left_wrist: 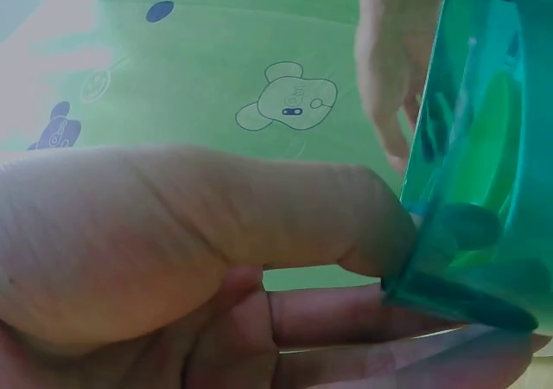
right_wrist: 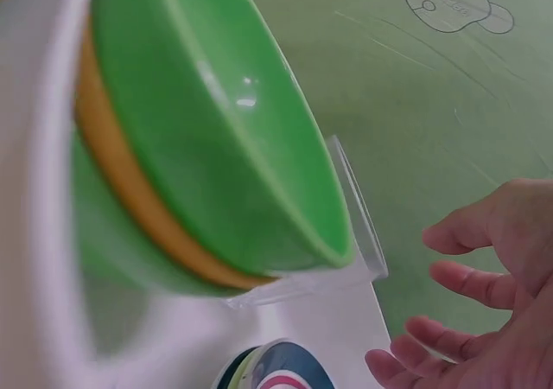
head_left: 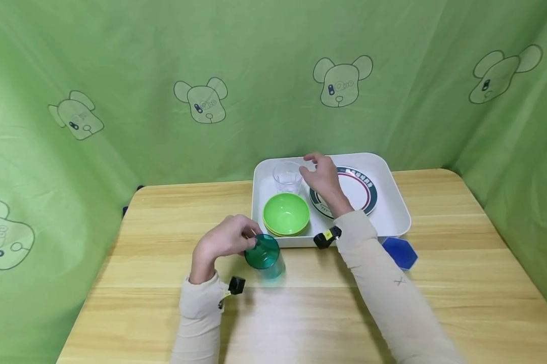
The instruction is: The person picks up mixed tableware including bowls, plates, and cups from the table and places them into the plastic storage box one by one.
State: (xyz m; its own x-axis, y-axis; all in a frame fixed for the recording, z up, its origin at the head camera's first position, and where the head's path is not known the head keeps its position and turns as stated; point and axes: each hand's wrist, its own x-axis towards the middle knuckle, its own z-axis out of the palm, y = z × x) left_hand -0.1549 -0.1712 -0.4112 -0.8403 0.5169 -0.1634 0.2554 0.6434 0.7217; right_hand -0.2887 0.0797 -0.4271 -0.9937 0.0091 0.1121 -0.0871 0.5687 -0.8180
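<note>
My left hand [head_left: 230, 235] pinches the rim of a teal see-through cup [head_left: 269, 263], thumb on one side of the wall and fingers on the other. In the left wrist view the teal cup [left_wrist: 484, 233] fills the right edge, held by thumb and fingers. Over the white tray [head_left: 394, 222], my right hand [head_left: 323, 177] reaches with spread, loosely bent fingers and nothing in them. Beside its fingertips stands a clear cup [head_left: 287, 177], partly hidden behind the bowls in the right wrist view. Nested green bowls [head_left: 286, 213] sit in front of it, with an orange one [right_wrist: 164, 216] between.
Stacked plates [head_left: 366, 189] with a dark patterned rim lie in the tray, right of the bowls and partly under my right hand. A blue hexagonal piece [head_left: 401, 253] rests on the wooden table [head_left: 164, 222] by the tray's front right corner. Green curtains [head_left: 273, 76] surround the table.
</note>
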